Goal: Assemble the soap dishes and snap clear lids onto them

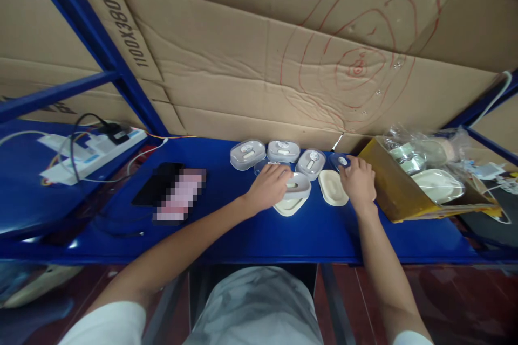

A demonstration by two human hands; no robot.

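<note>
My left hand (269, 186) is closed at the left side of a grey oval ring-like piece (300, 187), which sits over a cream tray (290, 206). A clear lid lies partly hidden behind that hand. At the right, the fingers of my right hand (359, 180) are bent over a clear lid (339, 161) with a round label. Between the hands rests a second cream tray (335, 188). Behind them stand lidded oval cases: one at the left (247, 154), one in the middle (284, 151) and one at the right (311, 164).
An open cardboard box (390, 194) with wrapped cream parts stands at the right. Phones (156, 186) lie on the blue table (243, 237) at the left. Further left is a power strip (97, 156) with cables. Cardboard (226, 64) walls the back.
</note>
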